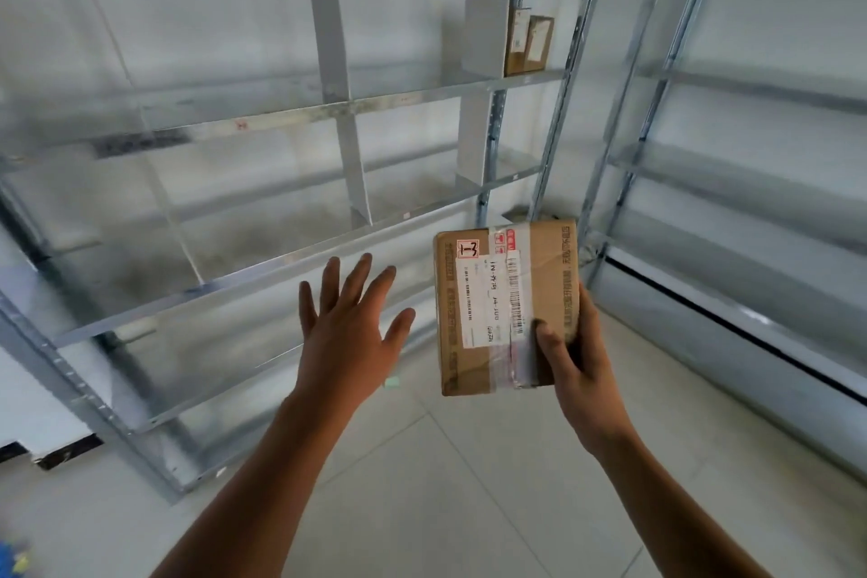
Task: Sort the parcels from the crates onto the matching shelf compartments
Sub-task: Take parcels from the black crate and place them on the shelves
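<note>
Left hand [349, 333], fingers spread, holds nothing. Right hand [579, 366] grips the lower right corner of a taped cardboard parcel [497, 310], held in the air before the metal shelf [300, 108]. The parcel appears stiff and light, judging by the one-handed hold. Its taped faces may be slick, so edges and corners offer the surest grip.

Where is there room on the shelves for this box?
On either side of the grey divider the shelf is bare, so there is room for your box. The top right nook is crowded, with two small boxes standing in it.
</note>
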A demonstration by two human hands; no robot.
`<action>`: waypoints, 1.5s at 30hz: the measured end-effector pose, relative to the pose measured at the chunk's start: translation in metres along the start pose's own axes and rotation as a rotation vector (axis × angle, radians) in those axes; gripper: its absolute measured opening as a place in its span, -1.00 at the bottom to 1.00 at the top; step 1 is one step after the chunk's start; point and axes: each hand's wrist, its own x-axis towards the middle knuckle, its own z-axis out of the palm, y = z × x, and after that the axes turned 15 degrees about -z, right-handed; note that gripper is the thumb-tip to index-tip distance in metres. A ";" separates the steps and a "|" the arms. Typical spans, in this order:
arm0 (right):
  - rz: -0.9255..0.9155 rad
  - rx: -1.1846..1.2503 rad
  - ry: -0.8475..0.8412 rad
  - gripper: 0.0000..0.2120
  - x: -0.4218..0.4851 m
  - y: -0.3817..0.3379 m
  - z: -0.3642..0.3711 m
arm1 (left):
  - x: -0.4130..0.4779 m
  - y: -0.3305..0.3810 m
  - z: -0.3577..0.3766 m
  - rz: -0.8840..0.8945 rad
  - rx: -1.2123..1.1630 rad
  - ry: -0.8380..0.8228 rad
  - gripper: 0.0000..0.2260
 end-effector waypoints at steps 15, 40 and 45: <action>-0.195 0.044 -0.016 -0.36 0.281 0.131 -0.043 | 0.226 0.112 0.099 0.007 -0.116 0.066 -0.37; -0.374 0.031 -0.331 -0.28 0.717 0.254 0.092 | 0.610 0.125 0.150 -0.047 -0.907 0.216 -0.19; -0.356 -0.060 -0.403 -0.19 0.786 0.290 0.119 | 0.686 0.103 0.168 -0.092 -0.878 0.212 -0.25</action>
